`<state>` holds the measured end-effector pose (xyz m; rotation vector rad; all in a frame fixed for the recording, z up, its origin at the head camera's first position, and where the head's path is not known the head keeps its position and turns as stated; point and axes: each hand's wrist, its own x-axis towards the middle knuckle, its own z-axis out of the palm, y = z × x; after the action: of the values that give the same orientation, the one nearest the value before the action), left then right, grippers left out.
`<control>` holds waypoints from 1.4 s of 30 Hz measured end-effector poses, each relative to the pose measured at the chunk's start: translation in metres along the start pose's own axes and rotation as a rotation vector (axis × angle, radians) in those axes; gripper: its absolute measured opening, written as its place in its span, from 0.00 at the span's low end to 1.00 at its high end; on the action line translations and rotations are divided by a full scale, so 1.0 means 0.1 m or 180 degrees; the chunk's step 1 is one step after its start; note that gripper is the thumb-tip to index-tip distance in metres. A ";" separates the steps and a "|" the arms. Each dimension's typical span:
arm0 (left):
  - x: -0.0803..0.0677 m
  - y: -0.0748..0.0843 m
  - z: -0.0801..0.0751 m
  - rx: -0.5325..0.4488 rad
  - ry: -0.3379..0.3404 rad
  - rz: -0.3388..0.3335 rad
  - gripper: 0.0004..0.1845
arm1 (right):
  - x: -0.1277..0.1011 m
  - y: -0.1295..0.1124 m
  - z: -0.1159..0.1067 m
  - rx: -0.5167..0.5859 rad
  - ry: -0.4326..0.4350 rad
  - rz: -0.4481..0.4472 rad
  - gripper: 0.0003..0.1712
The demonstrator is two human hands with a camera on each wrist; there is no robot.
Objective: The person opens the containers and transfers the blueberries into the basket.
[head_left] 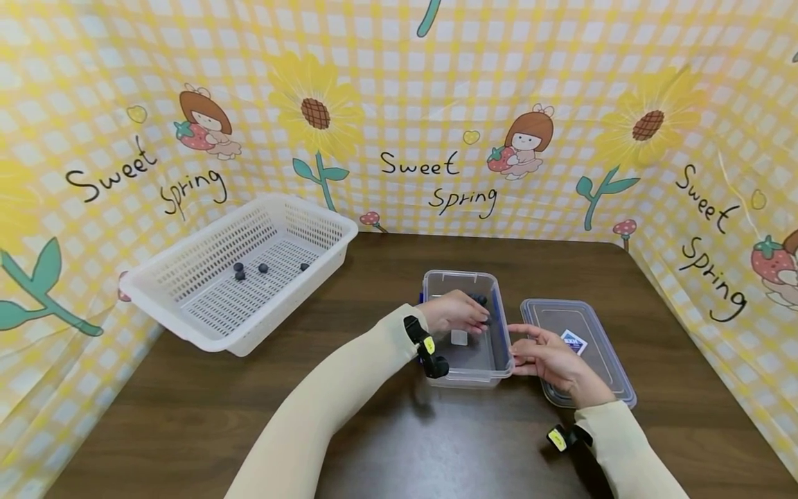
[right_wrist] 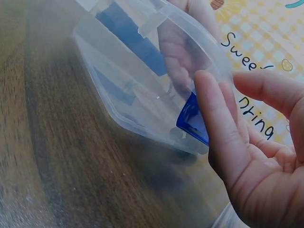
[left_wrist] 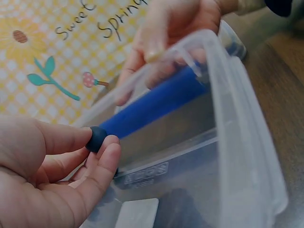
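Observation:
My left hand [head_left: 458, 312] reaches over a clear plastic box [head_left: 464, 376] and pinches a small dark blue ball [left_wrist: 97, 138] between thumb and fingertips. Inside the box, several more dark balls [head_left: 479, 299] lie toward its far end, partly hidden by this hand. On the box floor is a white square patch [left_wrist: 136, 213]. At the right side wall, my right hand [head_left: 548, 357] has its fingers spread and fairly straight. Its thumb rests by a blue latch [right_wrist: 193, 121] on the outside of the box, and nothing is held between its fingers.
A white perforated basket [head_left: 249, 348] stands at the left with several dark balls [head_left: 263, 268] on its bottom. To the right of the box lies its clear lid [head_left: 592, 319], with a blue and white label. A patterned cloth [head_left: 399, 118] hangs around the brown table [head_left: 374, 416].

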<state>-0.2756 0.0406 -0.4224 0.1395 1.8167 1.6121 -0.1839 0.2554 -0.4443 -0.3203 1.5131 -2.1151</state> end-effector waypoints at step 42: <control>-1.26 0.56 -2.32 -0.1517 0.1278 0.1192 0.13 | -0.02 0.02 0.00 -0.0035 -0.0087 -0.0095 0.20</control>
<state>-0.3287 -0.2041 -0.3217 -0.0726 1.6933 2.4393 -0.1820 0.2554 -0.4458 -0.3765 1.5138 -2.1176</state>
